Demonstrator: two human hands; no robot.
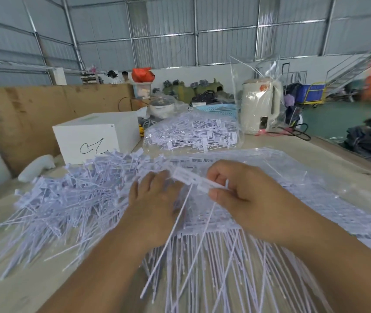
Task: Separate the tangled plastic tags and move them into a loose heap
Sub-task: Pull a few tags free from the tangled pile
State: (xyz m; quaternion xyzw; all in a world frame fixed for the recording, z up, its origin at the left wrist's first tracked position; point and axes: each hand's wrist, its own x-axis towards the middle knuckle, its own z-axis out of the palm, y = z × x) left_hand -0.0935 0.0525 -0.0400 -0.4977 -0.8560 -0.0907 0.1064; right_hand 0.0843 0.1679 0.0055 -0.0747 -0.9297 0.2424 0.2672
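White plastic tags with long thin tails cover the table. A loose heap of tags (71, 199) lies to the left. A joined bundle of tags (214, 251) sits in front of me, its tails fanned toward me. My right hand (243, 195) pinches the flat heads of two or three tags (193, 178), lifted above the bundle, their tails hanging down. My left hand (155, 199) rests palm down at the heap's edge, fingertips touching the lifted tag heads; I cannot tell whether it grips them.
A clear plastic sheet (315, 177) spreads to the right under more tags. Behind stand a white box (96, 136), a bag of tags (191, 134), a cream kettle in plastic (259, 105) and a blue basket (220, 108). A brown board (33, 114) leans at the left.
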